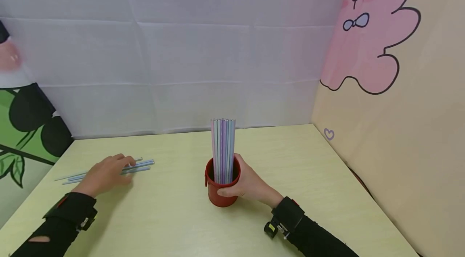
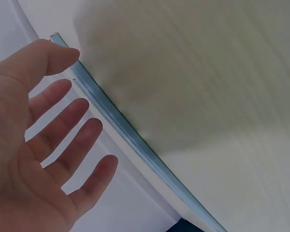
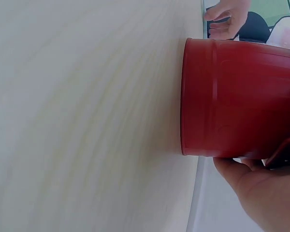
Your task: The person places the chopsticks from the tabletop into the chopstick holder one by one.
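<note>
My right hand [image 1: 250, 182] grips the side of a small red bucket [image 1: 221, 200], thumb across its front and fingers round behind. Upright in it stands a tight bunch of pastel straws [image 1: 223, 148] in pink, purple and pale blue. In the right wrist view the red bucket [image 3: 241, 96] appears sideways, with the hand [image 3: 261, 193] at its wall. To the left, my left hand [image 1: 109, 172] hovers over several loose bluish straws [image 1: 143, 164] lying on the table. The left wrist view has its fingers [image 2: 70, 118] spread and relaxed, the thumb overlapping a blue straw [image 2: 128, 130].
The pale wooden table [image 1: 174, 216] meets a white cloth backdrop [image 1: 189, 55] at its far edge. A beige wall [image 1: 407, 148] with a pink bear drawing [image 1: 374, 47] borders the right side. A green and black picture [image 1: 32, 124] is at the left.
</note>
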The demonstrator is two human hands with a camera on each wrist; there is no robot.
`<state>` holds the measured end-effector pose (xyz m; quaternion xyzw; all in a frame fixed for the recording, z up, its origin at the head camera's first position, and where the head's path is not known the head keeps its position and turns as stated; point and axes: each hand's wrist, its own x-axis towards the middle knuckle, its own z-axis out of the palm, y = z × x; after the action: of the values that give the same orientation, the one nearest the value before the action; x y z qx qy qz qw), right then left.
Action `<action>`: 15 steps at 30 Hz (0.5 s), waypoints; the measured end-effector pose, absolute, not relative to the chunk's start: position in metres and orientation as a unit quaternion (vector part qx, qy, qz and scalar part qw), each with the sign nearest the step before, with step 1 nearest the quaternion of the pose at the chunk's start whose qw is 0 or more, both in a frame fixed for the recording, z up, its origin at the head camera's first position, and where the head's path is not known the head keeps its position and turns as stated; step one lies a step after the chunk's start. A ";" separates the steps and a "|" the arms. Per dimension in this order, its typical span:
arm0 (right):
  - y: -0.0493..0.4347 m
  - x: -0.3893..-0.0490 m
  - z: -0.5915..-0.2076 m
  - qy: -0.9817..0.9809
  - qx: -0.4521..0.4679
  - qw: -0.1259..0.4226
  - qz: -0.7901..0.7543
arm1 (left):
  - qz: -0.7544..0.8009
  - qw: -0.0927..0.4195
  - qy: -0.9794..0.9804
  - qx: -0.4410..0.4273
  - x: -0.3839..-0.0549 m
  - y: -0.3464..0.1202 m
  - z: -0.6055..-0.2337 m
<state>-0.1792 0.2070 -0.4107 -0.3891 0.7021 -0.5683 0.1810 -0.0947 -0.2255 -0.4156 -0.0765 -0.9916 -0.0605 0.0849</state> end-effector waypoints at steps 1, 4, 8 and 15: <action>0.207 -0.179 -0.411 0.702 -0.390 0.180 -0.569 | -0.062 0.082 -0.992 -0.076 -0.095 -0.225 -0.417; 0.207 -0.179 -0.411 0.700 -0.391 0.180 -0.569 | -0.058 0.074 -0.993 -0.074 -0.096 -0.225 -0.421; 0.208 -0.179 -0.411 0.702 -0.389 0.181 -0.568 | -0.060 0.061 -0.994 -0.067 -0.096 -0.225 -0.423; 0.208 -0.178 -0.410 0.705 -0.387 0.181 -0.567 | -0.069 0.060 -0.993 -0.075 -0.093 -0.226 -0.424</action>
<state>-0.1779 0.2078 -0.4098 -0.3867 0.7047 -0.5668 0.1806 -0.0933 -0.2263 -0.4237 -0.0747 -0.9930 -0.0689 0.0599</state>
